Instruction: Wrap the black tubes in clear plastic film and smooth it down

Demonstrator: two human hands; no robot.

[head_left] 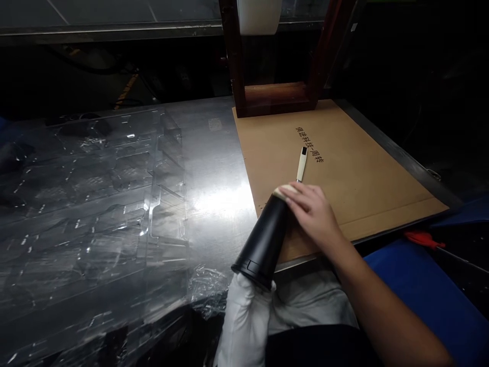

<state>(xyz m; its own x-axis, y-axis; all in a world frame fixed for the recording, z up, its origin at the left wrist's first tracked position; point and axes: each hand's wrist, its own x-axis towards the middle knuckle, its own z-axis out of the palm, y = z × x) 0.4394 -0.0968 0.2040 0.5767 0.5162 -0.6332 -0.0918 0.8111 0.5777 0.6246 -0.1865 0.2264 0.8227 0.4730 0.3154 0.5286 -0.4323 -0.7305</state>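
Note:
A black tapered cone-shaped part lies tilted over the near edge of a brown cardboard sheet. My left hand, in a white glove, is pushed into the part's wide lower end, so its fingers are hidden. My right hand, bare, rests on the narrow top end with fingers laid over a pale strip or label there. A white-handled pen-like tool lies on the cardboard just beyond my right fingers.
Clear plastic moulded trays cover the left of the metal table. A dark wooden stand holding a white roll sits at the cardboard's far end. Blue fabric and a red item lie at right.

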